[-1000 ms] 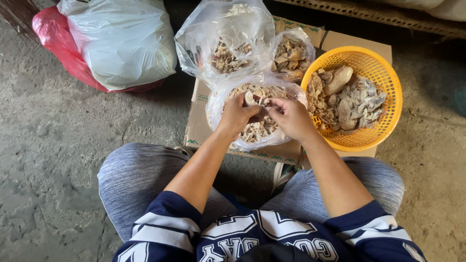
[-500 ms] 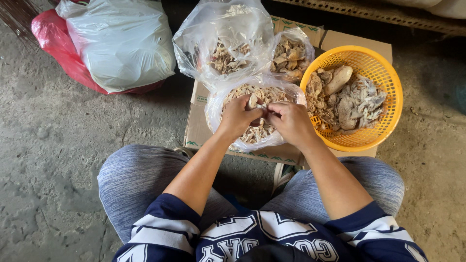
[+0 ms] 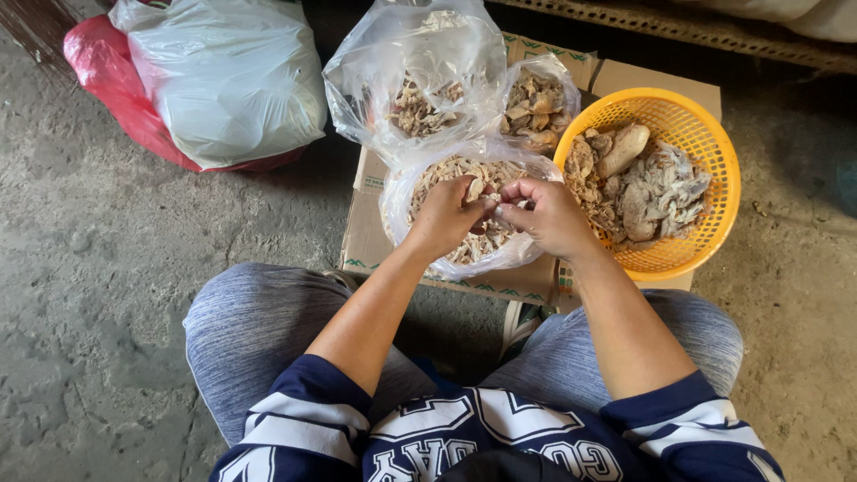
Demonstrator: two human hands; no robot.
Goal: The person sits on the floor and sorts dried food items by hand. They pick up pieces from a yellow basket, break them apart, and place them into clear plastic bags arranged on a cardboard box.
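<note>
My left hand (image 3: 443, 217) and my right hand (image 3: 546, 214) meet over a clear plastic bag (image 3: 398, 198) filled with pale shredded mushroom strips. Both pinch one small beige mushroom piece (image 3: 477, 188) between their fingertips. Just right of my right hand stands a round orange plastic basket (image 3: 705, 143) with whole brownish mushroom clumps in it. Behind the near bag sit two more clear bags of mushroom pieces, a large one (image 3: 415, 80) and a smaller one (image 3: 538, 98).
The bags and basket rest on flattened brown cardboard (image 3: 364, 234) on a rough concrete floor (image 3: 107, 268). A white plastic sack (image 3: 223, 76) over a red bag (image 3: 98, 62) lies at far left. My knees in grey trousers frame the near edge.
The hands have shifted slightly, the right one rising a little. They keep working the same mushroom piece over the near bag.
</note>
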